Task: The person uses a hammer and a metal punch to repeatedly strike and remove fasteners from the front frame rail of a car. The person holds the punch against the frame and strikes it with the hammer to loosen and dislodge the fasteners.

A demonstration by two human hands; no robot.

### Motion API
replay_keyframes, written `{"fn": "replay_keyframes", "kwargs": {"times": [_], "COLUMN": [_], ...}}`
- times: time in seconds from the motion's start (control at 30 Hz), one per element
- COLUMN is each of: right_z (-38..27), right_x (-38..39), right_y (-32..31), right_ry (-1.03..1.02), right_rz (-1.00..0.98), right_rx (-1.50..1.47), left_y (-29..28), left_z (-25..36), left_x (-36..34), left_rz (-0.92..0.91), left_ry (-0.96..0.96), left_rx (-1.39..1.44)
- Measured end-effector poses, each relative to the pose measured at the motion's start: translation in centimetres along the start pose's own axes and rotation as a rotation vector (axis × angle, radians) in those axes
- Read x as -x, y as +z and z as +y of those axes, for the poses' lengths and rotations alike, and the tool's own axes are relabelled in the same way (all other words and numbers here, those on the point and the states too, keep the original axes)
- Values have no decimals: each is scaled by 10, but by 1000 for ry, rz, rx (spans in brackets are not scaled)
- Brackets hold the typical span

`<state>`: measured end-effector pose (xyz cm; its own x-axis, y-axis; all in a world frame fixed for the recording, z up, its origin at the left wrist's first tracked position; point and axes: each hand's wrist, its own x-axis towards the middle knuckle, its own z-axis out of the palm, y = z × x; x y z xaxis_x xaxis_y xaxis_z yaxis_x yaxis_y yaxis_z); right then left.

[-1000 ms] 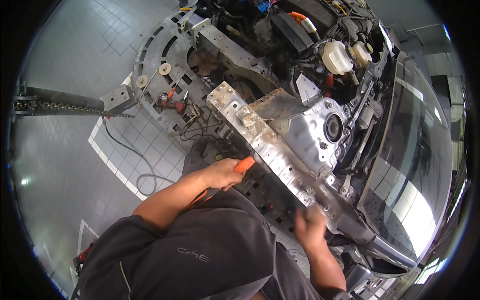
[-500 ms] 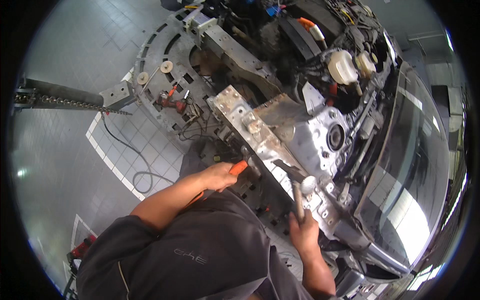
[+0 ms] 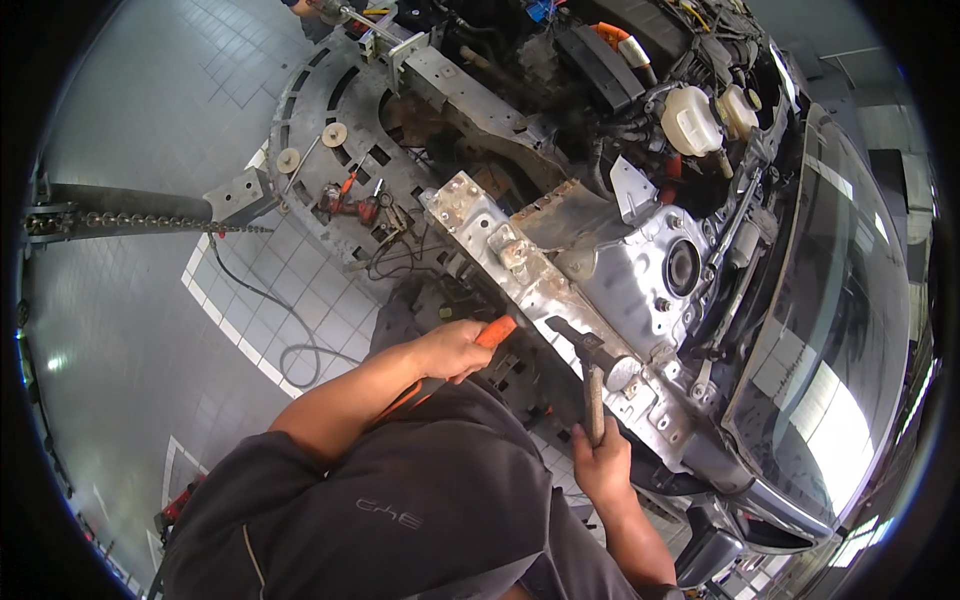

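We see pale lettering (image 3: pixel 390 514) across the chest of the dark grey short-sleeved shirt (image 3: pixel 360 465), small and bent by the lens; it is the clearest writing in view. The yellow-and-black cap (image 3: pixel 755 99) of the off-white plastic reservoir (image 3: pixel 692 120) seems to bear a marking, too small for us to make out.

The steel hammer with a pale, worn handle (image 3: pixel 597 388) is in the right hand (image 3: pixel 602 464), whose fingers are clamped around the lower part of the handle. That handle runs almost straight away from the person, leaning slightly left at the top. The long axis of the dark hammer head (image 3: pixel 592 346) slants across it: the narrow end points to the upper left, the broad round face to the lower right. The head lies over the long silver-and-rusty sheet-metal rail (image 3: pixel 540 287); we cannot tell whether they touch.

The left hand (image 3: pixel 455 352) has its fingers closed around a bright orange rounded grip (image 3: pixel 497 331). Its long axis points to the upper right, with the exposed end near the rail's near edge. We see thin orange strips (image 3: pixel 402 400) below the left forearm, but cannot tell whether they belong to the same tool.

The rail itself runs from upper left to lower right, beside the shiny silver strut tower (image 3: pixel 640 262). Left of it, on the grey slotted steel bench (image 3: pixel 305 118), lie a red-and-black power tool (image 3: pixel 352 208) and 2 pale round discs (image 3: pixel 334 134).
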<state>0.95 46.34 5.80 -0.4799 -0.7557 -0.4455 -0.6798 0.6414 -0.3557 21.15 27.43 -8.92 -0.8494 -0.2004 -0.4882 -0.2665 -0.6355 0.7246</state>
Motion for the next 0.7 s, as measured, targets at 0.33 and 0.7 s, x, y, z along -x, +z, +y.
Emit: {"fn": "replay_keyframes", "kwargs": {"times": [0.33,0.7], "right_z": [-24,-41], "right_x": [-3,-13], "right_y": [-6,16], "right_ry": [110,-87], "right_rz": [-23,45], "right_rx": [-119,-151], "left_y": [-15,-45], "left_z": [17,27], "left_x": [7,12], "left_rz": [-66,-44], "left_ry": [-47,-9], "left_rx": [223,384]}}
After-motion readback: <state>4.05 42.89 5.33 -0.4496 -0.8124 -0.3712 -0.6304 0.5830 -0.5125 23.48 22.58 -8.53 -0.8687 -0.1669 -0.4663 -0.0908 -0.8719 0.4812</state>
